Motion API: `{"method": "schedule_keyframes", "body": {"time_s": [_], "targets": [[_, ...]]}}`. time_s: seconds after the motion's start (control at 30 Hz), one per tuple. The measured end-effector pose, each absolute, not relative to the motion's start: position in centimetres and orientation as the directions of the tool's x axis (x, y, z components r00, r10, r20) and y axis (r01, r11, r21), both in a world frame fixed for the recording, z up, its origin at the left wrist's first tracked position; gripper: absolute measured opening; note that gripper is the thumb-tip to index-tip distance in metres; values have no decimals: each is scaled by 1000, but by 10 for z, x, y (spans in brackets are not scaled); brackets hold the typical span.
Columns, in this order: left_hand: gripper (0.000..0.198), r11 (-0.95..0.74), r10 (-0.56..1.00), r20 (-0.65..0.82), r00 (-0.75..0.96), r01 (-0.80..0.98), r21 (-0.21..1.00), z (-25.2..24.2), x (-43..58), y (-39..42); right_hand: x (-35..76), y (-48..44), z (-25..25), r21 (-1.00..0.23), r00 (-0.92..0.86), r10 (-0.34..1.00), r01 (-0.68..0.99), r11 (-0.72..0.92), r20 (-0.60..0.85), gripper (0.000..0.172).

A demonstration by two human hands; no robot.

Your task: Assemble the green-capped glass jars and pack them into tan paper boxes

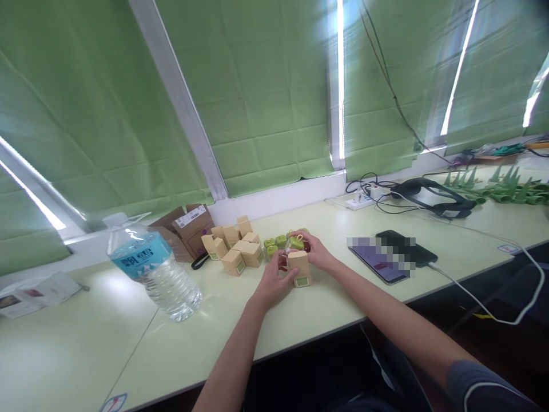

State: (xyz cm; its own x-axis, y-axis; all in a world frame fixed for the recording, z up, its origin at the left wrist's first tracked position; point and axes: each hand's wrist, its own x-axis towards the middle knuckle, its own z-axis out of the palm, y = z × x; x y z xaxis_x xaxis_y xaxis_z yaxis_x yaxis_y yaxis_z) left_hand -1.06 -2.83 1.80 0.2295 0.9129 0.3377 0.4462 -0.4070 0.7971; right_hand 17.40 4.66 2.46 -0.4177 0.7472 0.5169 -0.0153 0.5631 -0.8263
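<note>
A small kraft cardboard box (pixel 299 266) with a green-edged label stands on the table, and my left hand (pixel 277 279) grips its side with thumb and fingers. Just behind it, my right hand (pixel 315 252) has its fingers closed round a small green-capped container (pixel 297 242) with a pale loop on top. The container is above or against the box's top; which one I cannot tell. Several more green-capped containers (pixel 271 250) sit behind my left hand. To their left is a cluster of similar kraft boxes (pixel 246 252), some with raised flaps.
A large water bottle (pixel 165 274) and an opened brown carton (pixel 189 232) stand at left. Two phones (pixel 381 263), one cabled, lie at right. Behind them are a black headset (pixel 433 197), a power strip (pixel 360 200) and green spiky parts (pixel 510 189). The table's front edge (pixel 317 336) is close.
</note>
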Motion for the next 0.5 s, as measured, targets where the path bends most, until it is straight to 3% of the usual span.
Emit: {"method": "schedule_keyframes", "body": {"time_s": [0.13, 0.5], "targets": [[44, -405, 914, 343, 216, 441, 801, 16, -12, -25, 178, 49, 26, -833, -454, 736, -28, 552, 503, 50], [43, -380, 925, 345, 161, 450, 808, 17, -16, -24, 189, 52, 29, -703, -559, 644, 145, 696, 522, 43]]}}
